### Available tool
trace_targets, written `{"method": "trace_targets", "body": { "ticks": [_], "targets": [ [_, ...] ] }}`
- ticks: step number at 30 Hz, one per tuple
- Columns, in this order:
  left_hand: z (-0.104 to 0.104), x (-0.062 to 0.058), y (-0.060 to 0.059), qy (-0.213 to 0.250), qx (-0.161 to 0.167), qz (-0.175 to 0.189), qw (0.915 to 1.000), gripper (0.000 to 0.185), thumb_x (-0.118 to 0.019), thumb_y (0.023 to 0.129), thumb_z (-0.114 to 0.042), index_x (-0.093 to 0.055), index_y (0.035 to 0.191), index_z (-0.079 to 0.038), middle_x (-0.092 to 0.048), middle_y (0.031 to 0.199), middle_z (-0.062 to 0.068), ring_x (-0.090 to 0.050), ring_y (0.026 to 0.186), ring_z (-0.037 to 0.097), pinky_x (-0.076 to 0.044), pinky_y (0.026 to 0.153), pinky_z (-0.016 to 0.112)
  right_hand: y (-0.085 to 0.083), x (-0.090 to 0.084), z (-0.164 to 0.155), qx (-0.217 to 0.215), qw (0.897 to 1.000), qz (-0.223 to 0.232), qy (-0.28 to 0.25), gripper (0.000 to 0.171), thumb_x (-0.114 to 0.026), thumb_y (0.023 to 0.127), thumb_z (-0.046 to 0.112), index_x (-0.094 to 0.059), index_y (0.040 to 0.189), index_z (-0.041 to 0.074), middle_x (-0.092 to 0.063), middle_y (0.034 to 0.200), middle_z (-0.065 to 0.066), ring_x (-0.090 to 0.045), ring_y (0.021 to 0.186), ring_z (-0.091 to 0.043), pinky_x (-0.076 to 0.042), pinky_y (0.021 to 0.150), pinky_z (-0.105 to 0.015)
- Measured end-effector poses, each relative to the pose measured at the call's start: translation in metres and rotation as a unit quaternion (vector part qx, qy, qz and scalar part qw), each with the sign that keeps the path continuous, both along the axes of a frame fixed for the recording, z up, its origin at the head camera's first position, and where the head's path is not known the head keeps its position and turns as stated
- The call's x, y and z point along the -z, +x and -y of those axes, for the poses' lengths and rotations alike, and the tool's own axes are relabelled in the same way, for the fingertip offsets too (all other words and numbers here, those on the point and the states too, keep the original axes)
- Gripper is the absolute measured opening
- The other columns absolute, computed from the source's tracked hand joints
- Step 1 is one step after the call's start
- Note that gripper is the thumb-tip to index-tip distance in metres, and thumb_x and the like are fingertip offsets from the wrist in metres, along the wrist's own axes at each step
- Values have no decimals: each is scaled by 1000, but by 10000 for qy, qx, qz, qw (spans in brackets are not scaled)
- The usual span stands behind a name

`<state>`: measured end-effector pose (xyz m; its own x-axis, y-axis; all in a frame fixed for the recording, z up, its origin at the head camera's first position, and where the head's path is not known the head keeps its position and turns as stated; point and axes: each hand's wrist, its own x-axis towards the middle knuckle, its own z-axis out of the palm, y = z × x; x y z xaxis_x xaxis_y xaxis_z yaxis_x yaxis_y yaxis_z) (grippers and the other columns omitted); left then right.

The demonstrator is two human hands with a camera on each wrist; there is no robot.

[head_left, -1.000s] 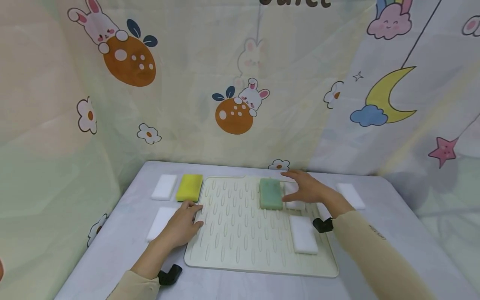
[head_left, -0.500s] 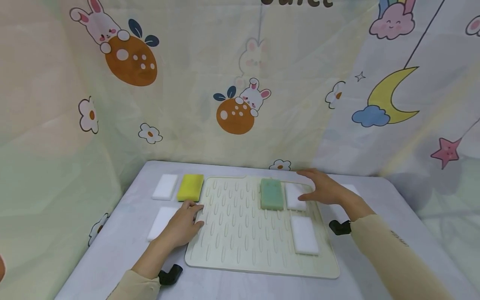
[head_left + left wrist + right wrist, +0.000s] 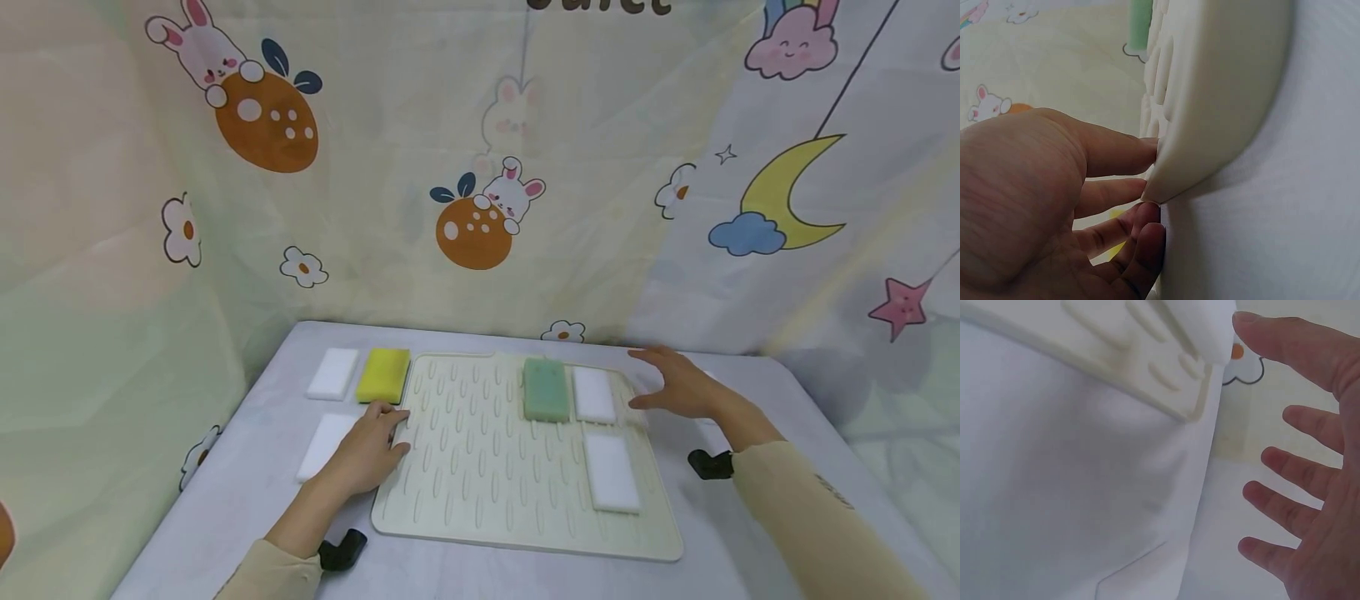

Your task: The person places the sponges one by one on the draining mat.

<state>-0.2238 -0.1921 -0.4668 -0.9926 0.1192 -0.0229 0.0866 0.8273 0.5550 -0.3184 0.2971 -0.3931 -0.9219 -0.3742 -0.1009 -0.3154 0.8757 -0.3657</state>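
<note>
Nearest to you, your left hand (image 3: 365, 454) lay flat at the left edge of the ribbed drying mat (image 3: 480, 492), fingers relaxed and straight. The fingertips (image 3: 1147, 150) pressed against the mat's rim, which looked like a way of steadying it on the table (image 3: 225, 517). It gripped nothing. Just left of that hand sat a white sponge (image 3: 324, 446), partly under your wrist.

On the mat's right side lay another white sponge (image 3: 611, 472), flat and square to the edge. Beyond it a third white sponge (image 3: 593, 393) rested side by side with the green sponge (image 3: 545, 389), the two just touching, in a tidy row at the far end.

Your right hand (image 3: 678, 385) hovered past the mat's far right corner, fingers spread and empty. The wrist view showed those fingers (image 3: 1297, 469) splayed above the table, clear of the mat. It was nearest a white piece that it mostly hid.

Farthest left, off the mat, the yellow sponge (image 3: 383, 375) sat beside one more white sponge (image 3: 333, 372). Behind hung the cartoon curtain (image 3: 480, 167).
</note>
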Motion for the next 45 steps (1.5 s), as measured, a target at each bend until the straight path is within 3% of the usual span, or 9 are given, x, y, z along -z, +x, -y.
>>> {"method": "trace_targets", "body": {
  "ticks": [22,45],
  "targets": [
    [-1,3,1,27,6,13,10000,53,-74,94,-15,-59,144,-2,-51,134,11,-52,89,16,-44,76,31,0,22,-55,734,9966,307,194,100,-78,88,50,-33,158,-5,-26,155,-42,-31,138,-62,-31,107,-78],
    [0,2,-2,15,10,-7,10000,54,-74,94,-15,-58,145,-3,-50,136,12,-53,90,15,-45,76,31,-6,41,-96,1234,9919,86,282,91,-73,92,45,-38,148,-17,-30,146,-49,-29,133,-67,-30,106,-77]
  ]
}}
